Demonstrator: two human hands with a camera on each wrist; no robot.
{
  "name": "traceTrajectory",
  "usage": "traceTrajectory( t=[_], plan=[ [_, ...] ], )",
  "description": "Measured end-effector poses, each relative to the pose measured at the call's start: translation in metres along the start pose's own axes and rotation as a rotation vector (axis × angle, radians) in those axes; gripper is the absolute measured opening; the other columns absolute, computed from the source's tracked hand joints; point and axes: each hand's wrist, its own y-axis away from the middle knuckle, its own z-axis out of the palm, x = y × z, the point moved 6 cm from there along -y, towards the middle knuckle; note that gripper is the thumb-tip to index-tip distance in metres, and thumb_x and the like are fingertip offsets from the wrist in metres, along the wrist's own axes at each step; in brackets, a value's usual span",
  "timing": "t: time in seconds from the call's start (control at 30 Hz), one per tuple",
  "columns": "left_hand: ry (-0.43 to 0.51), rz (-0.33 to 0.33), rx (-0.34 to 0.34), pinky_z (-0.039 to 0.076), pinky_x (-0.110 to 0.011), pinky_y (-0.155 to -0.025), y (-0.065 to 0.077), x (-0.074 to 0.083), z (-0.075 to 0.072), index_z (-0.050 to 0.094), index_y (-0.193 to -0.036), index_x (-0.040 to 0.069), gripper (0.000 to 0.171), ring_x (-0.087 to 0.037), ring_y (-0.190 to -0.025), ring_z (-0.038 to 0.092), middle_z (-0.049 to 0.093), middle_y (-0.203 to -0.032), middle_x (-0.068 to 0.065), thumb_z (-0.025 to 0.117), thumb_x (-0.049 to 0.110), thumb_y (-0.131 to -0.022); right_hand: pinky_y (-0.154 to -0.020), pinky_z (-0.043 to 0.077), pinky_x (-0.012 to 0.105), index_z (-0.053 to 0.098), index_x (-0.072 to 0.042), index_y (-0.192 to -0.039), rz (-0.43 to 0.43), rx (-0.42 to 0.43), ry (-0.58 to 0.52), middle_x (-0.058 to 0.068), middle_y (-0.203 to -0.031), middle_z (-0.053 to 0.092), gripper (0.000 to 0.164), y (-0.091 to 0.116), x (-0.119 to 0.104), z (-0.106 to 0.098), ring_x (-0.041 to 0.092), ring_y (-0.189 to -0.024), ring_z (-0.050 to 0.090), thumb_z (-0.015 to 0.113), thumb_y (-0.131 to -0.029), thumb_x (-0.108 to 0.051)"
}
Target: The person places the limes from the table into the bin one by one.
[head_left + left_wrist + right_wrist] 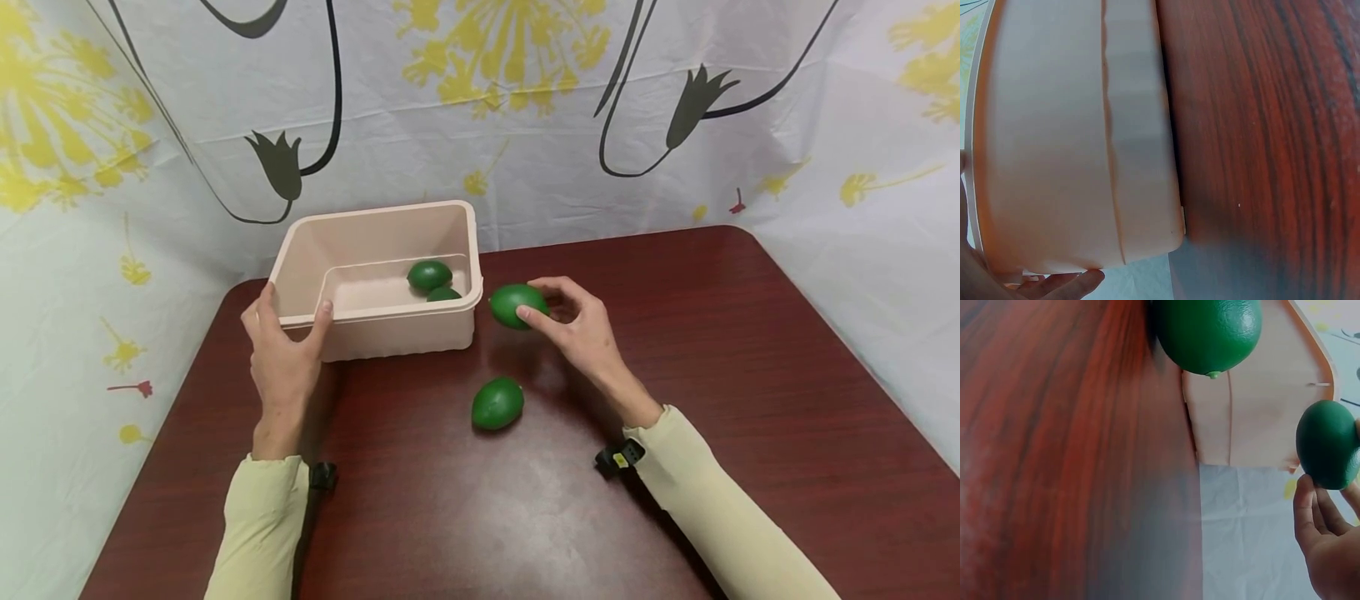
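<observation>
A beige plastic bin [397, 332] stands toward the back left of the table, with two green limes [430, 275] inside at its right end. At its front left corner, my left hand [287, 358] grips the bin, thumb over the front rim and fingers around the left side. Just right of the bin, my right hand [581, 321] pinches another lime [510, 305] between thumb and fingers, held above the tabletop. One more lime [498, 404] lies on the table in front of that hand; it looms large in the right wrist view.
The dark red wooden table [420, 500] has a rounded back right corner [738, 237]. A white sheet [540, 175] with yellow and grey flower prints hangs behind it and along both sides.
</observation>
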Motion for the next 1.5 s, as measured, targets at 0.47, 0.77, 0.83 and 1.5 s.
traceTrajectory(
  t=[0.47,0.77,0.83,1.5],
  plan=[
    [0.014,-0.008,0.002,0.041,-0.067,-0.105,-0.001,0.001,0.002,0.029,-0.165,0.032,0.093,-0.048,-0.132,0.057,0.034,-0.164,-0.003,0.067,0.067,-0.088,-0.084,0.054,0.020,0.072,-0.019,-0.126,-0.048,0.033,0.013,0.004,-0.119,0.073,0.043,-0.008,-0.016,0.003,0.018,-0.099,0.069,0.086,-0.086,-0.024],
    [0.023,0.004,0.008,0.042,-0.067,-0.105,-0.002,0.004,0.004,0.030,-0.165,0.031,0.093,-0.048,-0.133,0.057,0.034,-0.164,-0.004,0.067,0.067,-0.088,-0.084,0.054,0.018,0.071,-0.014,-0.128,-0.059,0.088,0.007,0.008,-0.122,0.072,0.047,-0.012,-0.021,-0.002,0.016,-0.104,0.066,0.087,-0.084,-0.014],
    [0.026,0.005,0.007,0.042,-0.067,-0.105,-0.002,0.004,0.005,0.030,-0.165,0.031,0.093,-0.047,-0.133,0.057,0.034,-0.163,-0.004,0.067,0.067,-0.088,-0.085,0.055,0.018,0.071,-0.013,-0.129,-0.058,0.094,-0.002,0.008,-0.123,0.072,0.047,-0.013,-0.022,-0.003,0.014,-0.105,0.066,0.087,-0.084,-0.013],
    [0.006,0.004,0.006,0.041,-0.068,-0.105,0.001,-0.002,0.001,0.030,-0.165,0.031,0.092,-0.051,-0.129,0.057,0.034,-0.163,-0.004,0.065,0.068,-0.089,-0.088,0.056,0.020,0.069,-0.015,-0.131,-0.084,0.085,-0.028,0.005,-0.122,0.070,0.047,-0.007,-0.029,0.007,0.021,-0.107,0.067,0.086,-0.087,-0.021]
  ],
)
